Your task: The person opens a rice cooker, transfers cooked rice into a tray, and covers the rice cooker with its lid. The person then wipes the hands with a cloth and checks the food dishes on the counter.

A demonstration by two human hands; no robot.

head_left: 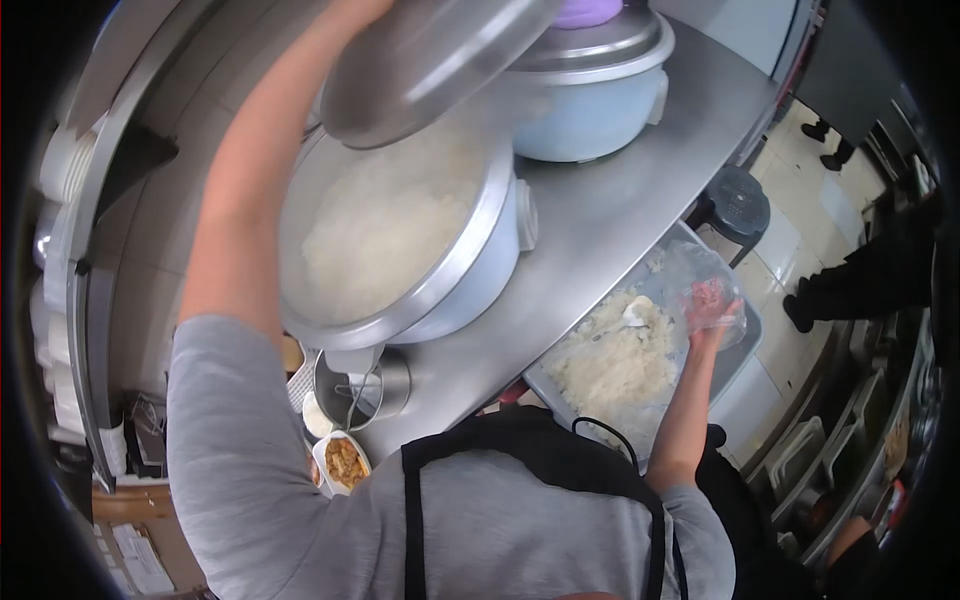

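My left arm reaches up to a large metal lid, tilted above an open rice cooker. My left hand is at the top edge, its fingers hidden by the lid. White rice fills the cooker, with steam around it. At lower right, my right hand is over a clear plastic bin of rice. Clear plastic covers this hand, and its fingers look spread inside. A white utensil, perhaps a rice paddle, lies on the bin's rice just left of it.
A second lidded cooker with something purple on top stands behind on the steel counter. Near me are a metal pot and a white dish of food. A stool and a dark-clothed person are at right.
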